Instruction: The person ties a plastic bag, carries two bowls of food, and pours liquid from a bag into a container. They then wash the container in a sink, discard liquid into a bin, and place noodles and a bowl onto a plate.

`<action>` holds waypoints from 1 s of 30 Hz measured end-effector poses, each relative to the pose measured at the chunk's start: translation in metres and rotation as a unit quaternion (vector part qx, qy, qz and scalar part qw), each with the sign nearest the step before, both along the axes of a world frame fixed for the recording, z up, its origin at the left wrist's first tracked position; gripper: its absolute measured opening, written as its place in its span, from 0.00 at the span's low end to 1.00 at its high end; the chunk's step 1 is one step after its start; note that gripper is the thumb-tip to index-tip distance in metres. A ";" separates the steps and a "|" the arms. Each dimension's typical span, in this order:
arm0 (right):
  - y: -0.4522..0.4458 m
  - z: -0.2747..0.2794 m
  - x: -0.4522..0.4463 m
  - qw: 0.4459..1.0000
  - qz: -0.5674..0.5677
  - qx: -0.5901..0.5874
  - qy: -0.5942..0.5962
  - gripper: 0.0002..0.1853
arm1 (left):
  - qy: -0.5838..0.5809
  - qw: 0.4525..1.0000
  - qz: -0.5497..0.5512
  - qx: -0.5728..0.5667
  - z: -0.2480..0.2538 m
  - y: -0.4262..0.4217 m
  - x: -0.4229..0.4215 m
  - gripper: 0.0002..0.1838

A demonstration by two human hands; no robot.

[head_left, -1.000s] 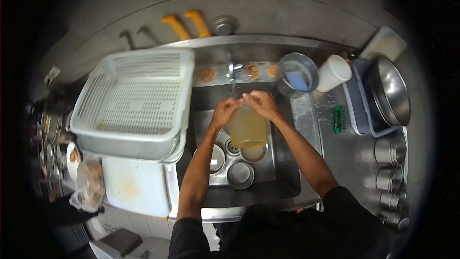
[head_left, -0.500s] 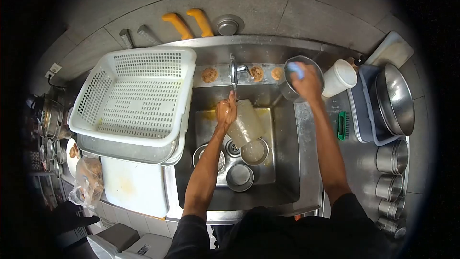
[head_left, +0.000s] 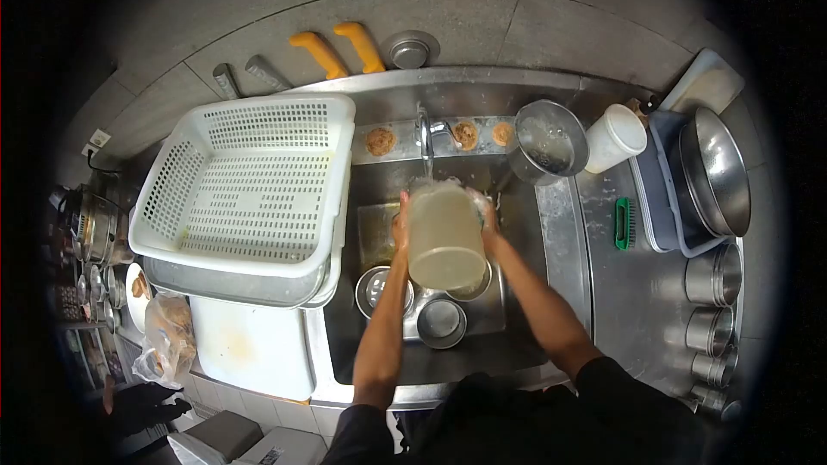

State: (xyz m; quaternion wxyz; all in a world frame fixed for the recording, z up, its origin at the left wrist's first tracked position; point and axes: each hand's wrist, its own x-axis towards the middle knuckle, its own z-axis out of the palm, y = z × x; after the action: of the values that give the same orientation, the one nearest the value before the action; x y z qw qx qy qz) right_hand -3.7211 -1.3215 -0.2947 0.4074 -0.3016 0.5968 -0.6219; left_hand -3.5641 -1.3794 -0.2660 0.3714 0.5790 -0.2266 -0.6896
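A cloudy, translucent round plastic container (head_left: pixel 448 245) is held tilted between my two hands over the sink, its upper end under the tap (head_left: pixel 425 142). My left hand (head_left: pixel 401 226) grips its left side, and my right hand (head_left: pixel 488 222) grips the right side; some fingers are hidden behind it. Below, on the sink floor, lie a small round metal tin (head_left: pixel 442 324), a metal bowl (head_left: pixel 373 287) and another round piece partly covered by the container. A metal pot (head_left: pixel 551 174) with liquid in it stands on the right rim of the sink.
To the left, a white perforated basket (head_left: pixel 245 198) rests on trays beside a white cutting board (head_left: pixel 250 349). On the right are a white tub (head_left: pixel 618 139), a green brush (head_left: pixel 624 224), steel bowls (head_left: pixel 724 172) and several metal pots (head_left: pixel 711 275). Orange-handled knives (head_left: pixel 359 45) stand behind the sink.
My right hand has left the pot with its blue sponge and now holds the container's right side. The container has been raised and turned upright under the tap; the sponge is out of sight.
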 end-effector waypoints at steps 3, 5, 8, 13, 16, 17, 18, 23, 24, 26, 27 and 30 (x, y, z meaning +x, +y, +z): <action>-0.038 0.086 -0.010 0.923 0.206 0.266 0.189 0.28 | -0.295 0.903 -0.168 -0.262 -0.024 -0.006 -0.010 0.30; -0.033 0.073 -0.021 0.808 0.322 0.316 0.379 0.26 | -0.395 0.835 -0.175 -0.342 -0.009 -0.001 -0.012 0.30; -0.008 0.027 -0.033 0.980 0.104 0.167 0.032 0.26 | 0.171 0.965 -0.122 -0.156 0.010 -0.006 -0.013 0.29; 0.001 -0.093 0.012 0.998 -0.064 -0.004 -0.005 0.27 | 0.275 0.947 0.149 -0.069 0.035 0.070 -0.059 0.27; 0.007 -0.129 0.011 0.970 -0.115 0.003 0.215 0.29 | 0.092 0.986 0.018 -0.140 -0.013 0.083 -0.047 0.21; 0.013 -0.079 0.022 0.948 -0.185 0.077 0.247 0.30 | 0.091 0.986 0.021 -0.136 -0.002 0.082 -0.045 0.21; 0.031 0.039 0.054 0.953 -0.185 0.020 0.239 0.29 | 0.042 0.974 -0.015 -0.223 0.022 0.073 -0.043 0.20; 0.033 0.092 0.061 0.885 -0.060 -0.144 0.438 0.25 | -0.085 0.876 -0.206 -0.429 0.021 0.036 -0.002 0.14; 0.020 0.111 0.051 0.892 0.060 -0.160 0.419 0.25 | -0.076 0.866 -0.264 -0.417 0.034 0.033 0.015 0.14; -0.018 0.121 0.022 0.885 0.178 -0.171 0.395 0.25 | -0.007 0.889 -0.264 -0.374 0.054 0.034 0.028 0.14; -0.035 0.109 0.009 0.879 0.255 -0.001 0.403 0.24 | 0.059 0.908 -0.263 -0.320 0.056 0.044 0.035 0.13; -0.023 0.093 0.018 0.873 0.217 0.175 0.401 0.24 | 0.045 0.939 -0.179 -0.290 0.036 0.058 0.038 0.14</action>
State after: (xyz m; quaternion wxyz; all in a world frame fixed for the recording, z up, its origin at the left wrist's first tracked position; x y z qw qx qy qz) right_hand -3.7031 -1.3445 -0.2014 0.3037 -0.5712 0.7274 -0.2291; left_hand -3.5257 -1.3210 -0.2298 0.4035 0.3649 -0.4995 -0.6742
